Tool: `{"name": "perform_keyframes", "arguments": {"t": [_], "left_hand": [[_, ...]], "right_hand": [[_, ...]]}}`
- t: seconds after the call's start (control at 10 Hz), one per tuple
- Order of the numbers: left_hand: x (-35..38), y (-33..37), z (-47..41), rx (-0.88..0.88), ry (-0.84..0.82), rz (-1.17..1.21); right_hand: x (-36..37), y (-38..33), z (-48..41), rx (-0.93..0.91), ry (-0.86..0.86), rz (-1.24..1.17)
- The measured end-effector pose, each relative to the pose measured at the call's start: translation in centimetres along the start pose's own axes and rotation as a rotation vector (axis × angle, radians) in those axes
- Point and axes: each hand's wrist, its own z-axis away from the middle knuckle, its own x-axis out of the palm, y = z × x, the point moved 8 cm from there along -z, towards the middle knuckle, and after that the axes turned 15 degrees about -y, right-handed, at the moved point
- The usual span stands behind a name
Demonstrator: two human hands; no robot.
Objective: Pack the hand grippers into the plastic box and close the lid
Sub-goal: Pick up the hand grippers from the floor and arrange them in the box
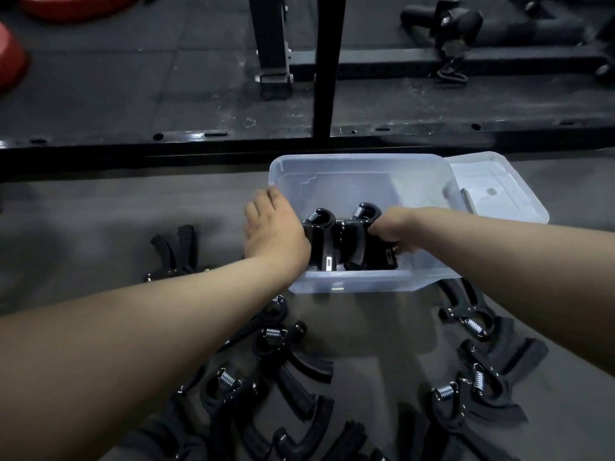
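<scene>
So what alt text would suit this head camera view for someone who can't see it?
A person's right hand grips a black hand gripper inside a clear plastic box on the floor, while the left hand rests on its left rim. More loose grippers lie on the floor; the lid lies beside the box.

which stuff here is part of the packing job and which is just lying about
Job: plastic box, its lid beside it, grippers in the box, grippers on the floor, left hand at the box rim, right hand gripping one inside.
Lying about: red plates, black rack frame, padded gym machine.
</scene>
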Motion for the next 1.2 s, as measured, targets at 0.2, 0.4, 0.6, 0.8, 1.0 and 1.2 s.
{"name": "perform_keyframes", "arguments": {"t": [0.2, 0.4, 0.6, 0.8, 1.0, 1.2], "left_hand": [[0.0, 0.1, 0.1, 0.031, 0.010, -0.003], [-0.1, 0.1, 0.1, 0.019, 0.007, -0.035], [-0.1, 0.2, 0.1, 0.022, 0.004, -0.041], [0.0, 0.2, 0.0, 0.027, 0.000, -0.054], [0.0, 0.1, 0.0, 0.027, -0.004, -0.056], [0.1, 0.1, 0.0, 0.029, -0.011, -0.036]], "right_hand": [[-1.9, 0.6, -0.5, 0.016, 0.004, 0.003], [-0.4, 0.7, -0.4, 0.048, -0.044, 0.156], [0.2, 0.1, -0.4, 0.002, -0.002, 0.288], [2.9, 0.7, -0.5, 0.067, -0.102, 0.477], [3.0, 0.4, -0.8, 0.113, 0.011, 0.144], [3.5, 3.0, -3.6, 0.149, 0.107, -0.523]]}}
